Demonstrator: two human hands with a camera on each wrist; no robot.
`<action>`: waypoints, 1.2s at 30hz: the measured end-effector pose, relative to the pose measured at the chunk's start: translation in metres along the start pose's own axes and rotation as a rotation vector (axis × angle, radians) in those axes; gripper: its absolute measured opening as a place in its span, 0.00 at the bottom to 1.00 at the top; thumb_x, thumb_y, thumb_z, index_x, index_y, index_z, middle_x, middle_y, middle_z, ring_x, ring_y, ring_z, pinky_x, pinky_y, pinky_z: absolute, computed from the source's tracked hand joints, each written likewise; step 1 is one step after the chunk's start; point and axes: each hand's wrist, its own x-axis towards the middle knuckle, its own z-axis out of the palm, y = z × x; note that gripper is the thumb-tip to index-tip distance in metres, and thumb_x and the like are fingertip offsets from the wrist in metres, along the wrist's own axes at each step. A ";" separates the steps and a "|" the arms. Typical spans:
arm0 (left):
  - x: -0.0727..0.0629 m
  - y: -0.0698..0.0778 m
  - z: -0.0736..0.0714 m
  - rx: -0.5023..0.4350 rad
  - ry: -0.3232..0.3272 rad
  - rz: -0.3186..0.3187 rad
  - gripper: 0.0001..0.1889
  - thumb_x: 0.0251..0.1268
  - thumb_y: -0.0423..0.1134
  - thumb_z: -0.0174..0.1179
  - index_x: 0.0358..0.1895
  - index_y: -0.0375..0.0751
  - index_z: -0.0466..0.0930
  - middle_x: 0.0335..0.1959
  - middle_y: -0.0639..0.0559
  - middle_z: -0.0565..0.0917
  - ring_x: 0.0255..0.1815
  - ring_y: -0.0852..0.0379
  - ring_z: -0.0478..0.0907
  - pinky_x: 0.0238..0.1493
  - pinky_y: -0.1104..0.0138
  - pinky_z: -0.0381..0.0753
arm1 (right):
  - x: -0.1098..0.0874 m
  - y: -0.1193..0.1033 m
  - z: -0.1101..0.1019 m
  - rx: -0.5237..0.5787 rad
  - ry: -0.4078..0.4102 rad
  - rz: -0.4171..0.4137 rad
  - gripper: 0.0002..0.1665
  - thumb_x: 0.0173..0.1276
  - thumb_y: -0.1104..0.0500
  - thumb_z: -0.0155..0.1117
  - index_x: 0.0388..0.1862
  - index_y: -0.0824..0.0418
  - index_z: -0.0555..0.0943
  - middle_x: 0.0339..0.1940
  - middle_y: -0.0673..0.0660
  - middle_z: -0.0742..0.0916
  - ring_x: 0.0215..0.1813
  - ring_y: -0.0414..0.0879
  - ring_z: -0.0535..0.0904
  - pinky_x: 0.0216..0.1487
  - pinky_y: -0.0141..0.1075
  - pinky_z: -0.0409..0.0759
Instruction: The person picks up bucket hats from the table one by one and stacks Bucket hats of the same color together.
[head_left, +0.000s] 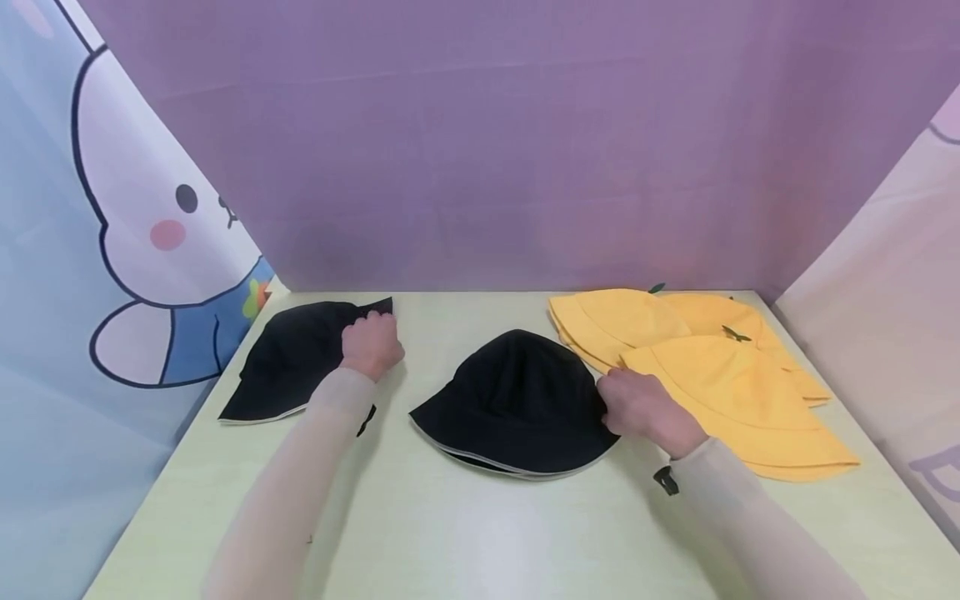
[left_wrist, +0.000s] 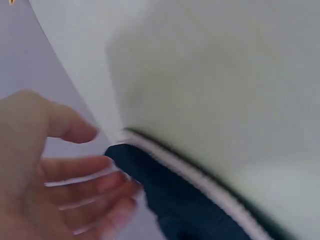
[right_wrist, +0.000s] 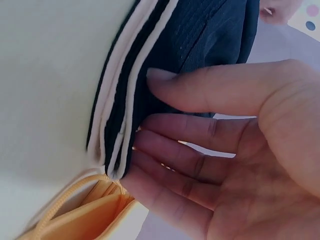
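Two black bucket hats with pale edging lie on the table. My left hand point(head_left: 372, 345) is at the right end of the left black hat point(head_left: 300, 354); in the left wrist view its thumb stands apart from the loosely bent fingers point(left_wrist: 85, 192), which meet the brim's tip point(left_wrist: 130, 150). At the middle black hat point(head_left: 517, 400), my right hand point(head_left: 648, 410) pinches the right end of the brim. The right wrist view shows the thumb on the dark cloth and several layers of pale edging point(right_wrist: 112, 100). Some right fingertips are hidden by the cloth.
Several yellow hats point(head_left: 735, 392) with green leaf tabs overlap at the right of the pale table point(head_left: 480, 533), close to my right hand. A purple cloth point(head_left: 480, 167) hangs behind the table, with printed cloth point(head_left: 45, 333) on the left side.
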 end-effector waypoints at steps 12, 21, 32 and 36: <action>0.000 -0.005 0.012 0.138 -0.017 0.055 0.11 0.70 0.28 0.52 0.46 0.30 0.84 0.43 0.33 0.85 0.41 0.35 0.84 0.37 0.45 0.83 | 0.002 0.003 -0.002 0.030 -0.014 -0.013 0.13 0.60 0.64 0.70 0.22 0.55 0.75 0.25 0.50 0.76 0.27 0.46 0.71 0.29 0.39 0.71; -0.003 -0.010 0.011 0.100 0.027 0.090 0.10 0.68 0.26 0.52 0.44 0.29 0.84 0.40 0.33 0.86 0.40 0.34 0.84 0.37 0.43 0.83 | 0.003 0.004 0.000 -0.001 0.002 -0.013 0.12 0.59 0.63 0.70 0.22 0.55 0.75 0.26 0.51 0.76 0.28 0.47 0.72 0.29 0.40 0.72; -0.007 -0.010 0.017 0.019 0.013 0.168 0.07 0.62 0.28 0.53 0.35 0.34 0.82 0.39 0.39 0.86 0.43 0.36 0.84 0.42 0.42 0.81 | 0.002 0.004 0.001 -0.018 0.016 -0.016 0.11 0.58 0.63 0.70 0.23 0.55 0.75 0.28 0.51 0.77 0.30 0.47 0.72 0.29 0.42 0.73; -0.008 -0.006 0.018 0.014 0.006 0.216 0.05 0.61 0.28 0.55 0.31 0.36 0.81 0.37 0.42 0.85 0.42 0.37 0.83 0.41 0.43 0.81 | 0.001 0.004 0.002 -0.015 0.022 -0.023 0.11 0.58 0.63 0.70 0.23 0.56 0.75 0.28 0.52 0.76 0.30 0.48 0.72 0.29 0.42 0.73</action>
